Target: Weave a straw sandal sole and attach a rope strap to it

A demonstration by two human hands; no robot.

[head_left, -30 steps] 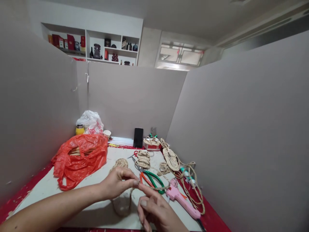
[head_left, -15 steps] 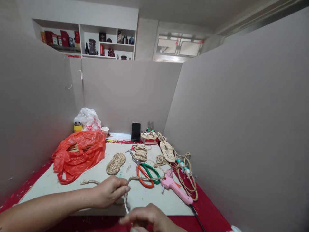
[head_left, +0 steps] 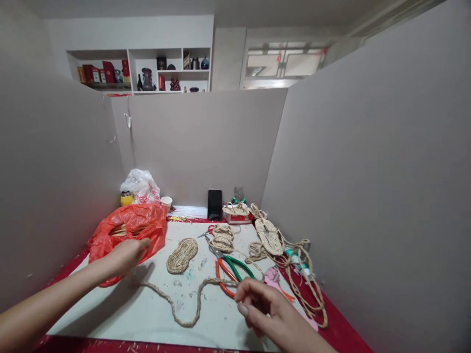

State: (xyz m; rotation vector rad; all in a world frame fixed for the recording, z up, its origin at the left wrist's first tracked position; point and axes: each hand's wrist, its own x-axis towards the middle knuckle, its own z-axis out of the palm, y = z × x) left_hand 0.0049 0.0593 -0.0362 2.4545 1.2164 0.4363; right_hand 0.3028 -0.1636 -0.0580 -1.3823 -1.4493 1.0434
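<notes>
My left hand [head_left: 127,257] hovers over the near edge of the red plastic bag [head_left: 150,220], its fingers mostly turned away, so its grip is unclear. My right hand [head_left: 270,311] is at the front right, fingers loosely curled and thumb apart, with nothing visible in it. A braided straw cord [head_left: 187,323] lies in a wavy line on the white board between both hands. Its right end runs behind my right fingers. Red-and-green-handled scissors [head_left: 228,274] and a partly covered pink glue gun [head_left: 272,278] lie beyond that hand.
A coiled straw sole [head_left: 182,256] lies mid-board [head_left: 121,314]. Behind it are a bundled cord piece [head_left: 222,238] and a phone [head_left: 214,205]. Another straw sole [head_left: 270,236] and tangled cord [head_left: 312,294] line the right side. Grey partitions [head_left: 198,142] enclose the table.
My left hand has let go of the cord and moved left and up toward the red bag. My right hand has moved right and up. The cord now lies along the board.
</notes>
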